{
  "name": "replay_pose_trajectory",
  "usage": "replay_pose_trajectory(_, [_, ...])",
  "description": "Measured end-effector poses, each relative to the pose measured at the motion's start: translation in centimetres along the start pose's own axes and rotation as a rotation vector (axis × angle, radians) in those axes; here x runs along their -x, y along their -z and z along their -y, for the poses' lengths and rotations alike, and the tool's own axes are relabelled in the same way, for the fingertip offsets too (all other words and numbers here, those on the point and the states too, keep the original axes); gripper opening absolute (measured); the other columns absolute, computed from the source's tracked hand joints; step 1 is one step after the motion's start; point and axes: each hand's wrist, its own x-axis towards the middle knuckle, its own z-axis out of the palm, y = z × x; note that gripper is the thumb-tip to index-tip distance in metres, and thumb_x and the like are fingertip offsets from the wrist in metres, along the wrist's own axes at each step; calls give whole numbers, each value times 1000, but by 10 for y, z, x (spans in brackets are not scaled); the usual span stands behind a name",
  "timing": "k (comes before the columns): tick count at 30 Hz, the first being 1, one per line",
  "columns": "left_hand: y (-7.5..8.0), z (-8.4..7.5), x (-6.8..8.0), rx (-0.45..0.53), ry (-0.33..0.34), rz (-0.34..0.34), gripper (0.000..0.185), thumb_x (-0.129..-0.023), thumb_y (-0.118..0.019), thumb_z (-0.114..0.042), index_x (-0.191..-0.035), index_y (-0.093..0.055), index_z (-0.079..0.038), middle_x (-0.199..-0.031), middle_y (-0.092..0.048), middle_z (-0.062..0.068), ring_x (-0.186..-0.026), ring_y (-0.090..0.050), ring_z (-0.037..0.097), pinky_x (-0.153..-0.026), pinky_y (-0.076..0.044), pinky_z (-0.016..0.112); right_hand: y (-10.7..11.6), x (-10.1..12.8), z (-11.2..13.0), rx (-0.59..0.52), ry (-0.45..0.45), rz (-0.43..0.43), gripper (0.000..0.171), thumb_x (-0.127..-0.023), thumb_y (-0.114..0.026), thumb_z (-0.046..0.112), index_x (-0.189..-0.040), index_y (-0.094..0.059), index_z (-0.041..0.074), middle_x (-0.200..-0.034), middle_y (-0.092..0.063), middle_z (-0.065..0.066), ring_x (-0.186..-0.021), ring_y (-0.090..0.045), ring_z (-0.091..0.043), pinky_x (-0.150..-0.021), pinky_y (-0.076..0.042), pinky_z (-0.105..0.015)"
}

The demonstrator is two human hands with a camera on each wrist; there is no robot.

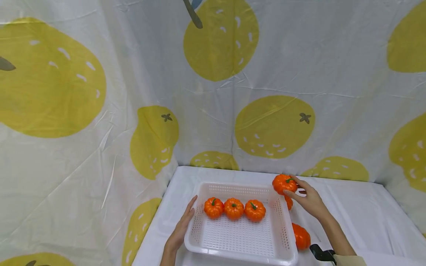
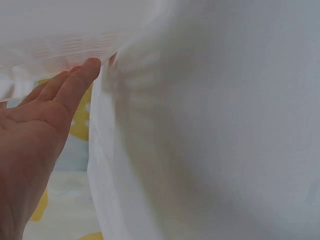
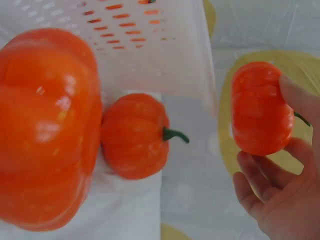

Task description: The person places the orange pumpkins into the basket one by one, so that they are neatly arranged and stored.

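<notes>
The right hand (image 1: 307,199) is holding a small orange pumpkin (image 1: 284,183) in the air just above the far right corner of the white basket (image 1: 289,236), with the fingers curling round its right side and the thumb coming in from below. In the right wrist view the pumpkin (image 3: 261,107) is sitting against the fingertips (image 3: 300,100) rather than deep in the palm, its green stem poking out toward the hand (image 3: 280,195). It is looking glossy and ribbed, a bright even orange, flattened like a little squash. Two more pumpkins are lying on the white-covered table (image 1: 359,218) outside the basket's right wall: one (image 1: 288,202) just beside the wall under the held pumpkin, mostly hidden by the hand, and a bigger one (image 1: 301,236) nearer the table's front edge. Inside the basket three pumpkins are sitting in a row across the middle, touching side by side: left (image 1: 213,207), centre (image 1: 233,208) and right (image 1: 254,210), each with a dark green stem on top. The left hand (image 1: 181,229) is resting flat against the basket's left wall, fingers straight and lying along the rim; the left wrist view is showing those fingertips (image 2: 82,72) touching the perforated plastic (image 2: 60,47). The basket is standing toward the table's left edge, close to the lemon-print cloth (image 1: 273,125) hanging behind.
</notes>
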Motion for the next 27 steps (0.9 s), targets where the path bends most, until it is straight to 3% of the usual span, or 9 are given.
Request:
replay_pose_trajectory(5, [0, 0, 0, -1, 5, -4, 56, -110, -29, -54, -164, -19, -43, -177, -5, 1, -162, 3, 41, -120, 3, 77, -10, -11, 29, -11, 106, 62, 77, -96, -72, 40, -159, -40, 9, -155, -49, -26, -131, -53, -42, -105, -49, -62])
replay_pose_trajectory(18, [-1, 0, -1, -14, 16, -9, 55, -110, -29, -56, -163, -20, -46, -177, -5, 1, -162, 2, 42, -120, 2, 78, -64, -20, 74, -115, 241, 307, 72, -89, -80, 40, -152, -54, 19, -142, -65, -9, -120, -59, -25, -103, -51, -50])
replay_pose_trajectory(22, [0, 1, -1, -15, 7, -6, 55, -110, -29, -55, -163, -20, -46, -177, -5, 2, -162, 2, 43, -120, 2, 78, -80, -20, 85, -139, 304, 372, 71, -89, -81, 39, -151, -55, 15, -143, -64, -8, -122, -61, -26, -103, -53, -45])
replay_pose_trajectory(27, [1, 1, -1, -3, -1, -7, 55, -110, -28, -55, -163, -20, -45, -177, -6, 2, -162, 2, 42, -120, 3, 77, -99, -19, 98, -175, 384, 467, 72, -88, -83, 35, -148, -56, 5, -143, -64, -13, -121, -63, -23, -101, -55, -49])
